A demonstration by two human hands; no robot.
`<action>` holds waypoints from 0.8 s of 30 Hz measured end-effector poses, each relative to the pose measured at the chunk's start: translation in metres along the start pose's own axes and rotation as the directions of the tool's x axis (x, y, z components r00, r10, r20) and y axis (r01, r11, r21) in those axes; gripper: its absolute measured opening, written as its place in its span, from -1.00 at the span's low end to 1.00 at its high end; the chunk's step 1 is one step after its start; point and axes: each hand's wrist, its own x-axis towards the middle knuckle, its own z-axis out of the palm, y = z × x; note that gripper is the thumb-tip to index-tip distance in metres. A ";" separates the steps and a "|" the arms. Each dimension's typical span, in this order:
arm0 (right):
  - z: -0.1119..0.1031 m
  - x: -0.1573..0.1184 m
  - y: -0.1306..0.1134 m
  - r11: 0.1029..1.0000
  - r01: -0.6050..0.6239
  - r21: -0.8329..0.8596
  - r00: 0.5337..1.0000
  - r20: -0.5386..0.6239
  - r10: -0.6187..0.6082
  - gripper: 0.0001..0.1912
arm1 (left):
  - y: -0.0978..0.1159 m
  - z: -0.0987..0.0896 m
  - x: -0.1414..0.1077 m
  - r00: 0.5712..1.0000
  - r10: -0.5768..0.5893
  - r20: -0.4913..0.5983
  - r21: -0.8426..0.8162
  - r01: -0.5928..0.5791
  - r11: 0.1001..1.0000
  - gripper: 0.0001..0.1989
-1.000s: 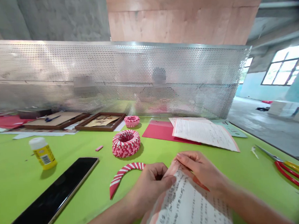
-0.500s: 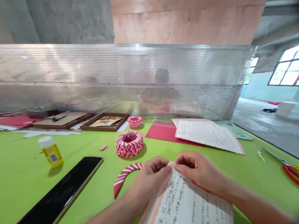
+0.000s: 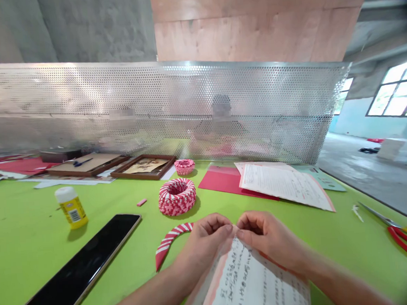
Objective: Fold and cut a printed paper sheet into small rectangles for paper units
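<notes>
You have a sheet of printed paper (image 3: 245,279) with a pink band along its left edge, held up off the table by its top end, just in front of you and running down toward your body. Your left hand (image 3: 206,245) and right hand (image 3: 270,243) both close on that top end, and their fingers (image 3: 222,225) curl inward in a tight pinch, with the paper caught against the thumbs. The two hands sit almost together, with only a narrow gap at the pinched paper. Just beside your left hand, a curved strip of red-and-white folded paper (image 3: 170,243) lies on the green table (image 3: 27,230). Farther ahead is a ring of woven red-and-white paper (image 3: 177,197), with a much smaller ring (image 3: 184,167) behind it and a small pink paper scrap (image 3: 141,202) to its left. To your left lie a black smartphone (image 3: 81,265) and a yellow-labelled glue bottle (image 3: 71,208). Ahead and to the right, loose printed sheets (image 3: 284,184) overlap a red folder (image 3: 219,181). Red-handled scissors (image 3: 405,240) sit at the right edge of the table, and a perforated metal screen (image 3: 150,95) stands along the far side, with a blurred person (image 3: 222,123) behind it
</notes>
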 end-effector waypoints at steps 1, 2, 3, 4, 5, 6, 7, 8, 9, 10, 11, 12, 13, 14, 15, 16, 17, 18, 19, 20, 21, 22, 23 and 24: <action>0.000 0.000 0.001 1.000 -0.001 0.007 1.000 -0.002 0.001 -0.87 | -0.001 0.000 0.000 1.000 0.003 -0.004 0.005 -0.003 1.000 -0.80; 0.001 0.000 0.002 1.000 -0.005 0.014 1.000 -0.005 0.005 -0.87 | -0.001 0.000 0.000 1.000 0.003 -0.011 0.011 -0.003 1.000 -0.80; 0.001 0.000 0.002 1.000 -0.008 0.021 1.000 -0.008 0.008 -0.88 | -0.002 0.000 0.000 1.000 0.004 -0.017 0.014 -0.004 1.000 -0.80; 0.001 0.000 0.002 1.000 -0.010 0.027 1.000 -0.007 0.011 -0.88 | -0.003 -0.001 0.001 1.000 0.004 -0.017 0.014 -0.004 1.000 -0.81; 0.001 -0.001 0.002 0.999 -0.011 0.032 1.000 -0.002 0.011 -0.89 | -0.003 -0.001 0.001 1.000 0.004 -0.013 0.012 -0.003 1.000 -0.81; 0.002 -0.001 0.001 0.999 -0.009 0.036 1.000 0.005 0.009 -0.89 | -0.003 -0.001 0.001 1.000 0.001 -0.006 0.010 -0.001 1.000 -0.82; 0.002 -0.001 0.001 0.999 -0.006 0.039 1.000 0.012 0.006 -0.89 | -0.003 -0.001 0.000 1.000 -0.003 -0.001 0.012 0.003 1.000 -0.83; 0.002 -0.001 0.000 0.999 -0.005 0.040 1.000 0.019 0.004 -0.89 | -0.002 -0.001 0.000 1.000 -0.010 0.001 0.015 0.010 1.000 -0.84; 0.002 -0.001 -0.001 0.999 -0.002 0.041 1.000 0.023 0.002 -0.90 | -0.001 -0.001 0.000 1.000 -0.018 -0.002 0.016 0.018 1.000 -0.84; 0.003 -0.001 -0.002 0.999 -0.002 0.042 1.000 0.024 0.001 -0.90 | 0.000 -0.001 -0.001 1.000 -0.029 -0.008 0.016 0.029 0.999 -0.85; 0.003 -0.001 -0.002 0.999 -0.002 0.042 1.000 0.022 0.001 -0.90 | 0.002 -0.001 -0.002 0.999 -0.036 -0.013 0.016 0.037 0.999 -0.85; 0.004 -0.001 -0.003 0.999 -0.002 0.043 1.000 0.022 0.001 -0.90 | 0.003 -0.001 -0.002 0.999 -0.042 -0.019 0.017 0.043 0.999 -0.86; 0.004 -0.001 -0.003 0.999 -0.004 0.046 1.000 0.023 0.003 -0.90 | 0.004 0.000 -0.002 0.999 -0.046 -0.024 0.019 0.046 0.999 -0.86; 0.004 0.000 -0.003 0.999 -0.006 0.048 1.000 0.025 0.005 -0.90 | 0.005 0.000 -0.003 0.998 -0.048 -0.028 0.024 0.048 0.999 -0.87; 0.005 0.000 -0.003 0.999 -0.009 0.049 1.000 0.028 0.008 -0.91 | 0.005 0.000 -0.003 0.998 -0.048 -0.029 0.032 0.049 0.998 -0.87; 0.005 0.000 -0.002 0.999 -0.012 0.050 0.999 0.031 0.010 -0.91 | 0.005 0.000 -0.002 0.998 -0.046 -0.030 0.040 0.048 0.998 -0.87; 0.005 0.000 -0.002 0.999 -0.013 0.051 0.999 0.034 0.011 -0.91 | 0.005 0.000 -0.002 0.999 -0.044 -0.031 0.046 0.045 0.998 -0.87; 0.005 0.000 -0.001 0.999 -0.013 0.052 0.999 0.037 0.011 -0.91 | 0.004 -0.001 -0.002 0.999 -0.042 -0.029 0.051 0.044 0.998 -0.86; 0.005 0.000 -0.001 0.999 -0.009 0.049 0.999 0.035 0.007 -0.90 | 0.003 -0.001 -0.002 0.999 -0.038 -0.026 0.054 0.039 0.998 -0.86; 0.004 0.000 0.000 0.999 -0.004 0.044 1.000 0.029 0.003 -0.90 | 0.002 -0.002 -0.002 0.999 -0.034 -0.021 0.055 0.035 0.998 -0.85; 0.004 0.000 0.000 0.999 0.001 0.037 1.000 0.022 -0.002 -0.90 | 0.001 -0.003 -0.002 0.999 -0.033 -0.009 0.055 0.034 0.998 -0.83; 0.003 0.000 0.001 1.000 0.005 0.026 1.000 0.016 -0.006 -0.89 | 0.000 -0.005 -0.002 0.999 -0.033 0.005 0.049 0.033 0.998 -0.82; 0.002 0.000 0.001 1.000 0.008 0.017 1.000 0.012 -0.009 -0.89 | 0.000 -0.006 -0.002 0.999 -0.035 0.019 0.041 0.035 0.999 -0.80; 0.002 0.000 0.002 1.000 0.010 0.010 1.000 0.012 -0.010 -0.88 | -0.001 -0.007 -0.003 0.999 -0.038 0.028 0.027 0.037 0.999 -0.79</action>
